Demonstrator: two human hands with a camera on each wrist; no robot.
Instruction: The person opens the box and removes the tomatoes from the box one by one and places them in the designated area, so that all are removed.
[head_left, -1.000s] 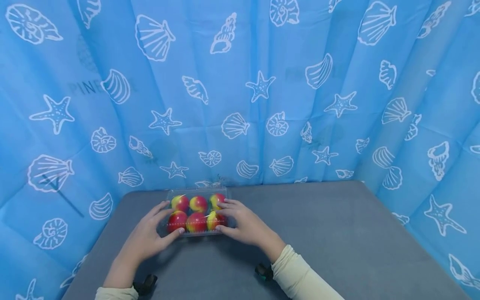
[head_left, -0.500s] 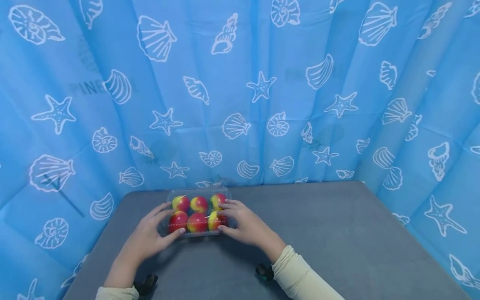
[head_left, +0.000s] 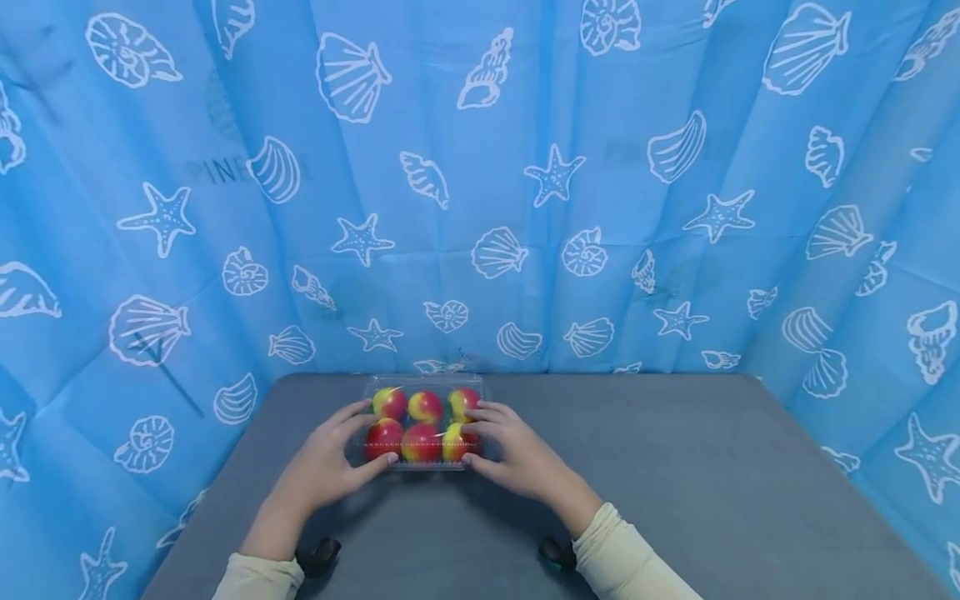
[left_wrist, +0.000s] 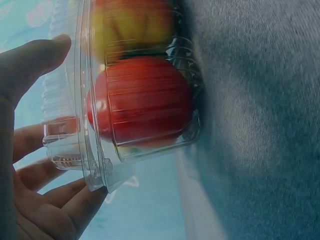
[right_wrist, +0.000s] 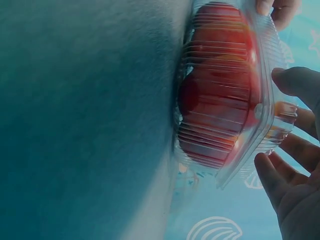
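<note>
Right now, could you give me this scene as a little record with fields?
Container: clear plastic clamshell, lid closed
Contents: six round red-and-yellow fruits, two rows of three
Left hand: thumb and fingers around the clamshell's left end
Right hand: thumb and fingers around its right end
Surface: gray tabletop
Backdrop: blue curtain printed with white seashells and starfish

Totals six fruits (head_left: pixel 422 440) (three per row), one clear container (head_left: pixel 423 382), one left hand (head_left: pixel 327 467), one right hand (head_left: pixel 521 458), two sleeves (head_left: pixel 626 557), one desk (head_left: pixel 675 467).

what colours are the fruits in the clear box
The fruits in the clear box show a mix of red and yellow, clearest in the head view.
</note>
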